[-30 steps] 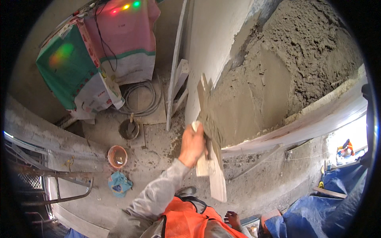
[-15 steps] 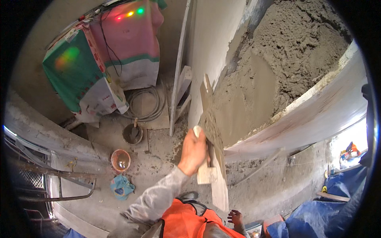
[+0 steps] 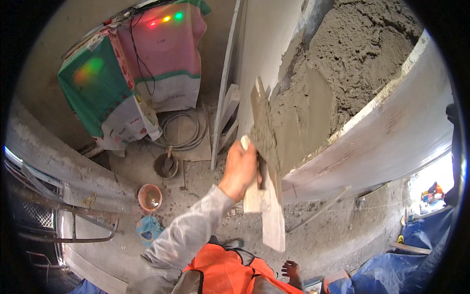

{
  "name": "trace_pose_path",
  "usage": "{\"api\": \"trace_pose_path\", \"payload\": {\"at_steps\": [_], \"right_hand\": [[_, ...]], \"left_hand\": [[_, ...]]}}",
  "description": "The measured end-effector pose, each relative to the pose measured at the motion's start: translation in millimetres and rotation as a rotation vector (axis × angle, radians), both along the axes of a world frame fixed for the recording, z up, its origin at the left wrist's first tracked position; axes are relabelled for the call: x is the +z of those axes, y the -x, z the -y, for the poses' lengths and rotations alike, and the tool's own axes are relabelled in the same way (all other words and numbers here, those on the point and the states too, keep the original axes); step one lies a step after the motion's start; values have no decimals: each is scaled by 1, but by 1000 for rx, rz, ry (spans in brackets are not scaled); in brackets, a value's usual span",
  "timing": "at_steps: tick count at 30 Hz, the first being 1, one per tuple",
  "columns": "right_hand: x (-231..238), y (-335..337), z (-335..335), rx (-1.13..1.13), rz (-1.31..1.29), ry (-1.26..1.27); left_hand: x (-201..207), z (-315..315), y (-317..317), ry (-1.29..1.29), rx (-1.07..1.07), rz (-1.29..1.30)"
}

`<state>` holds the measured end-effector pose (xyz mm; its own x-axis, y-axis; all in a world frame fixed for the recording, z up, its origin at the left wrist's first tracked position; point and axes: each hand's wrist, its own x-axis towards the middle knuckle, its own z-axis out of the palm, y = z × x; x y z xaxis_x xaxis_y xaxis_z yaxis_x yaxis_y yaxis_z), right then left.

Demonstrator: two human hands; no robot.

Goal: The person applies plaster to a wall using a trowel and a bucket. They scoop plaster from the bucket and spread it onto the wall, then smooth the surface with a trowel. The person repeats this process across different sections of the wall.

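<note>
My left hand, in a grey sleeve, is closed around the handle of a long wooden plastering float. The float is tilted nearly on edge, with wet mortar on its far part. Beyond and to the right lies a bed of grey mortar, smooth near the float and rough and lumpy farther back. In this view the float's far end overlaps the pale wall beside the mortar; whether it touches cannot be made out. Low by the orange vest, my right hand hangs with its fingers apart, holding nothing.
A pale curved ledge borders the mortar. To the left stand a dark bucket with a tool, a reddish bucket and a blue bag. Coiled hose, a leaning board, metal railing and blue tarp surround the space.
My left hand and the float have moved slightly farther from my body. The view has shifted a little. My right hand stays low, much as before.
</note>
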<state>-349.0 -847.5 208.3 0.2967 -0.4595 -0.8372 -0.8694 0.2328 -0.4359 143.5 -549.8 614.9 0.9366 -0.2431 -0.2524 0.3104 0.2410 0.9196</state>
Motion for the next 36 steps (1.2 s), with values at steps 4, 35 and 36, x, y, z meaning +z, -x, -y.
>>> {"api": "trace_pose_path", "payload": {"at_steps": [4,35,36], "right_hand": [[2,-1,0,4,-14,24],[-16,46,18,-135,-1,-177],[-14,46,17,-141,0,-147]], "left_hand": [[8,0,1,-13,7,4],[-152,-265,94,4,584,-270],[-179,-292,107,-41,632,-323]]}}
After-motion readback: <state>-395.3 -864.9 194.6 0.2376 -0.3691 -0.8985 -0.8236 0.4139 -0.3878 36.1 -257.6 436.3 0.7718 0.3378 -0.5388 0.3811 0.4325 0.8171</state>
